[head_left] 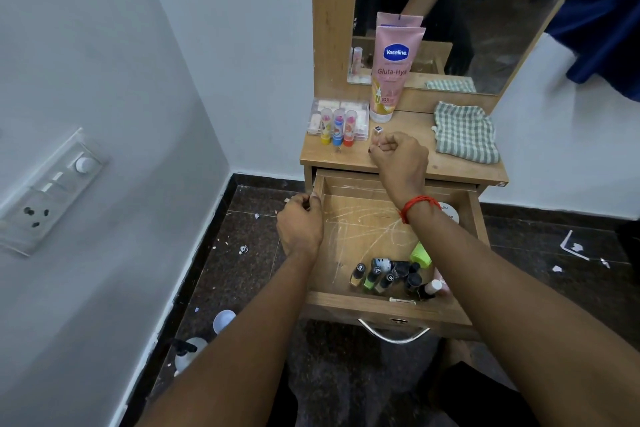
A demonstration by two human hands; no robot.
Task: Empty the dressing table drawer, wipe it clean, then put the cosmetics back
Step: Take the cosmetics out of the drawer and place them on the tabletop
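Observation:
The wooden drawer (353, 229) is pulled out, its scratched floor mostly bare. Several small nail-polish bottles (377, 276) and a green tube (420, 253) lie near its front; a white round lid (450, 213) sits at the right wall. My left hand (299, 227) is curled on the drawer's left wall. My right hand (398, 158) is over the tabletop, closed on a small bottle with a dark cap (377, 131). On the top stand a pink Vaseline tube (391, 69), three lip balm sticks (337, 126) and a clear plastic case (349, 111).
A green checked cloth (465, 132) lies on the right of the tabletop under the mirror (485, 10). A spray bottle (188, 350) and a white cup (223, 319) stand on the dark floor at left, among paper scraps. A switch panel (52, 191) is on the left wall.

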